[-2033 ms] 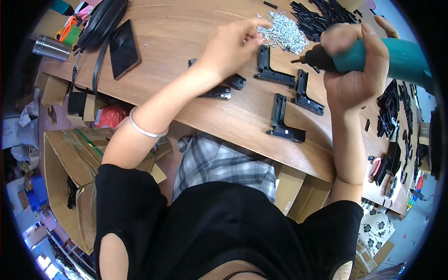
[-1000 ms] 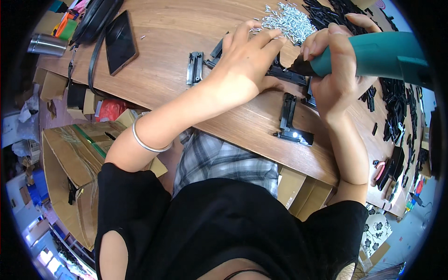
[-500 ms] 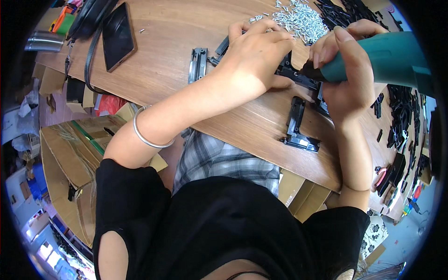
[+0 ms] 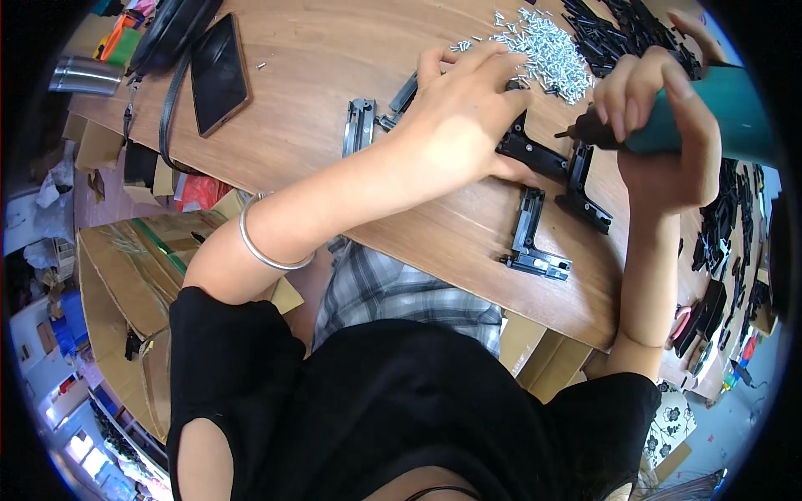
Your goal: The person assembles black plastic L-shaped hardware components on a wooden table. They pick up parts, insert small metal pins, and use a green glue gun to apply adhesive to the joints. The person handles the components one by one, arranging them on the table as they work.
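My right hand (image 4: 664, 125) is wrapped round a teal electric screwdriver (image 4: 735, 113) with a dark nose. Its thin bit points left and stands clear of the parts. My left hand (image 4: 472, 108) is bent over a black L-shaped plastic part (image 4: 535, 157), gripping it, with the thumb on the near side; much of the part is hidden under the palm. Small screws show in its surface. Another black angled part (image 4: 585, 196) lies against its right end. Closer to me rests an open L-shaped housing (image 4: 537, 242), and left of my wrist a similar black piece (image 4: 359, 125).
A heap of silver screws (image 4: 547, 54) lies beyond my hands, beside a pile of black parts (image 4: 614, 33). More black pieces (image 4: 723, 225) line the right. A phone (image 4: 220, 75) and black strap (image 4: 167, 117) sit at left. A cardboard box (image 4: 125, 284) stands below the table edge.
My right hand has drawn the screwdriver up and to the right, its bit off the black part. My left hand stays nearly in place on the part.
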